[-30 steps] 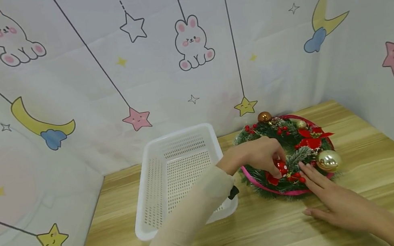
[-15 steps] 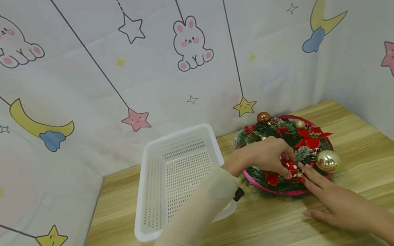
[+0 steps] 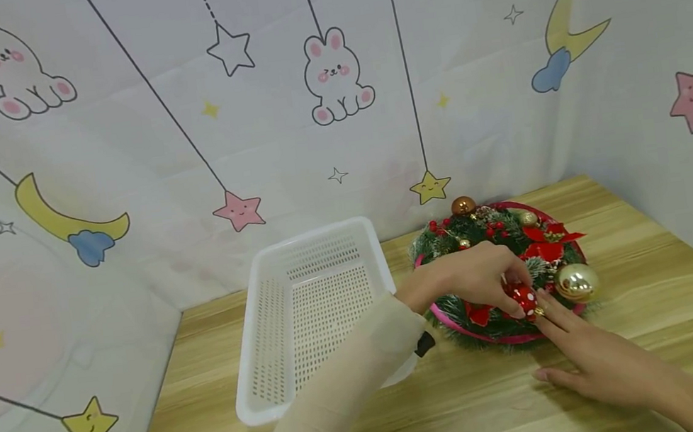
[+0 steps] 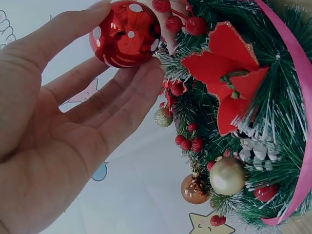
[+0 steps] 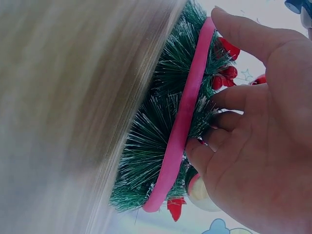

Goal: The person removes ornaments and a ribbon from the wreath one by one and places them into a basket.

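Observation:
My left hand (image 3: 484,275) pinches a shiny red Christmas ball with white dots (image 4: 127,36) between thumb and fingers. The ball is over the front of a green Christmas wreath (image 3: 453,311), which lies on the table. In the left wrist view, red berries and a red poinsettia (image 4: 226,80) show close to the ball. My right hand (image 3: 600,358) has its fingers extended onto the wreath's front right edge, fingertips next to the ball's gold cap. A pink ribbon (image 5: 183,117) runs round the wreath's outer side in the right wrist view.
Left of the wreath, a white perforated plastic basket (image 3: 255,369) stands under my left forearm. Gold ball (image 3: 577,282) and brown ball (image 3: 464,205) ornaments sit on the wreath. A printed curtain (image 3: 287,144) hangs behind the wooden table (image 3: 217,430).
My left hand has carried the red ball a little to the right across the wreath, up to the right fingertips. The right hand has stayed in about the same place.

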`<state>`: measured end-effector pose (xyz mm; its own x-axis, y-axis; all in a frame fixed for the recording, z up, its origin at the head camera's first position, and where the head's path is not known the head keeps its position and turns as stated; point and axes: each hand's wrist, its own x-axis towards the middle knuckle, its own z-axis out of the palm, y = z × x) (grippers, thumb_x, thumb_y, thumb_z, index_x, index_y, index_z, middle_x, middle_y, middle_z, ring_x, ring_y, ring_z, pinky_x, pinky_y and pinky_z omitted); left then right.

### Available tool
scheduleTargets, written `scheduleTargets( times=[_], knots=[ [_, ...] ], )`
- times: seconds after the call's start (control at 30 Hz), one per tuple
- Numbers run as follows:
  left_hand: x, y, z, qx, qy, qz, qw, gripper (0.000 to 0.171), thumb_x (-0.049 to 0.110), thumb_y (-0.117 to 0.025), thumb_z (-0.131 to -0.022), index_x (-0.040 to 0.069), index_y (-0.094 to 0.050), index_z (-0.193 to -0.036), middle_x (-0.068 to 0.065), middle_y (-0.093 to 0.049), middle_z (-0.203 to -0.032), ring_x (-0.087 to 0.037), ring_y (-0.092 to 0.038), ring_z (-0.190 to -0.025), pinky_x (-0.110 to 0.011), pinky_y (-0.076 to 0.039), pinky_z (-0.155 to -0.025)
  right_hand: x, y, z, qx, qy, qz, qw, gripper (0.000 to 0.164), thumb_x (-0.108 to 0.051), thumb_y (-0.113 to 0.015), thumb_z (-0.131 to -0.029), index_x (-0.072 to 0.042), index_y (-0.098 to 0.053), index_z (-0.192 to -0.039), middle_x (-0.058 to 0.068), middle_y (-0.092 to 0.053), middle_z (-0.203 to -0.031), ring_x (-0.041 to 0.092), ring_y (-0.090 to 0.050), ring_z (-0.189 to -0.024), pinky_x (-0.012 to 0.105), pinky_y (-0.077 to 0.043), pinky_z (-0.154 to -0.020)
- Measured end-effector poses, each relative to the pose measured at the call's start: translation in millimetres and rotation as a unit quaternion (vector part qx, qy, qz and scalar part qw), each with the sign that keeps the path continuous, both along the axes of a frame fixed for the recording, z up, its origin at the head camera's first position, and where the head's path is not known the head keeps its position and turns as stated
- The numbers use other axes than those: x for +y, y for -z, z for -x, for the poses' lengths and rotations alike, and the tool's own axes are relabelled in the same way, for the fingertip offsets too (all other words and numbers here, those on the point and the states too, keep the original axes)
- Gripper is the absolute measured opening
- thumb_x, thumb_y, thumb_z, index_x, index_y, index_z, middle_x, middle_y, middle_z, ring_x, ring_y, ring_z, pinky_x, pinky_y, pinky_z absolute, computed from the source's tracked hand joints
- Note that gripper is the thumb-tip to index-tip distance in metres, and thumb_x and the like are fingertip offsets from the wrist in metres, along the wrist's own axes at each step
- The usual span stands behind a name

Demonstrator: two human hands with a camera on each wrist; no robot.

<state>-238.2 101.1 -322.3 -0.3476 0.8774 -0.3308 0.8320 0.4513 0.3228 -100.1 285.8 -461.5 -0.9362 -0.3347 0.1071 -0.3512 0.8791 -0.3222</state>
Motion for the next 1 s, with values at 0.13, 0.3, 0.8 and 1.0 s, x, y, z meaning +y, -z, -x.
scheduleTargets(
  times=[0.13,0.3,0.8,1.0],
  knots=[
    [-2,-1.1,-2.0,-0.001,0.000,0.000,1.0000,0.046,0.039,-0.077,-0.096,0.021,-0.069,-0.137,0.012,-0.072,-0.130,0.002,-0.064,-0.111,-0.010,-0.049,-0.091,-2,-1.5,0.0,-0.006,-0.001,0.002,1.000,0.085,-0.059,-0.073,-0.093,0.003,-0.055,-0.149,0.027,-0.027,-0.171,0.049,-0.043,-0.148,0.055,-0.055,-0.101],
    [-7,-5.7,-2.8,0.003,-0.001,-0.011,0.9999,0.045,0.038,-0.077,-0.096,0.021,-0.069,-0.137,0.012,-0.072,-0.126,0.003,-0.065,-0.107,-0.009,-0.050,-0.089,-2,-1.0,0.1,-0.008,-0.004,0.000,1.000,0.086,-0.059,-0.072,-0.093,0.004,-0.054,-0.150,0.027,-0.028,-0.171,0.047,-0.039,-0.152,0.055,-0.054,-0.103],
    [-53,-29.8,5.5,-0.037,-0.024,-0.110,0.9929,0.042,0.030,-0.079,-0.096,0.016,-0.070,-0.135,0.007,-0.077,-0.118,0.005,-0.069,-0.099,-0.009,-0.052,-0.087,-3,-1.4,-0.8,0.037,-0.018,-0.027,0.999,0.083,-0.059,-0.068,-0.096,0.001,-0.053,-0.151,0.005,-0.006,-0.180,0.006,0.006,-0.164,0.051,-0.055,-0.106],
    [-76,-37.0,12.6,-0.052,-0.046,-0.142,0.9874,0.044,0.027,-0.080,-0.095,0.014,-0.070,-0.136,0.003,-0.077,-0.123,0.001,-0.071,-0.105,-0.012,-0.054,-0.090,-2,-2.5,-0.3,0.047,-0.028,-0.033,0.998,0.083,-0.056,-0.070,-0.097,0.001,-0.050,-0.153,0.007,-0.005,-0.180,0.009,0.007,-0.165,0.052,-0.055,-0.105]
  ],
)
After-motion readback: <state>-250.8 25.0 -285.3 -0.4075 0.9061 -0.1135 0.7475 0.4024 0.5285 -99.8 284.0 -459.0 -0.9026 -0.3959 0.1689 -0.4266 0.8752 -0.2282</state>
